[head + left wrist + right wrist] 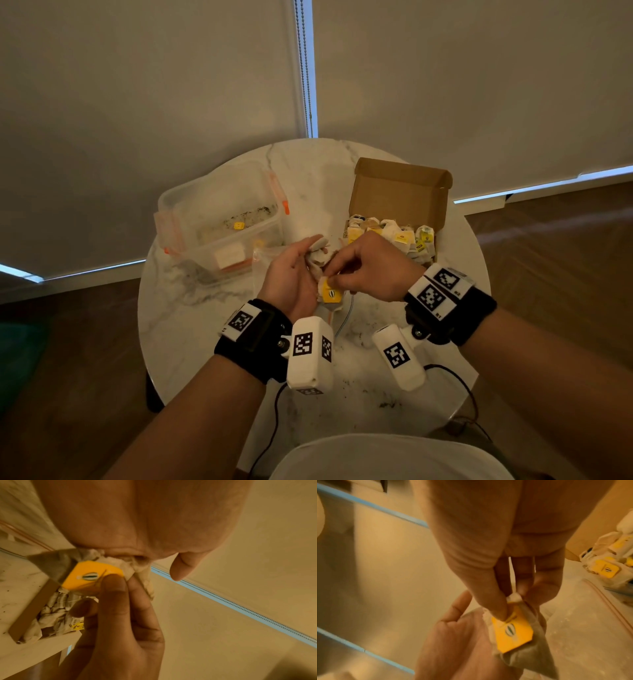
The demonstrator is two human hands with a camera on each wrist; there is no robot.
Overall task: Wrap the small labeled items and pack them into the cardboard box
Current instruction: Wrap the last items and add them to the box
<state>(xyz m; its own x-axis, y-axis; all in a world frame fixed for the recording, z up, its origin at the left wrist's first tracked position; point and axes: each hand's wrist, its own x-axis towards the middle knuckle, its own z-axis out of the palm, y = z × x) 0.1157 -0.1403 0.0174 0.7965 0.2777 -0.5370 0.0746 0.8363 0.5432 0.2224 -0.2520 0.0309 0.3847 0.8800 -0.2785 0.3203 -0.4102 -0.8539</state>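
Above the middle of the table I hold a tea bag with a yellow label (pixel 331 294) between both hands. My left hand (pixel 294 274) cradles the pale bag against its palm, fingers curled loosely round it. Thumb and forefinger of my right hand (pixel 346 274) pinch the yellow label (pixel 89 573) and its thin string against the bag. In the right wrist view the label (pixel 511 634) lies on the grey-brown bag paper. The open cardboard box (pixel 400 192) stands at the back right, holding several wrapped tea bags (pixel 394 236).
A clear plastic container (pixel 219 219) with orange clips stands at the back left, one yellow label and dark crumbs inside. Crumbs and a thin string lie on the round marble table (pixel 191 325). Black cables hang off its near edge.
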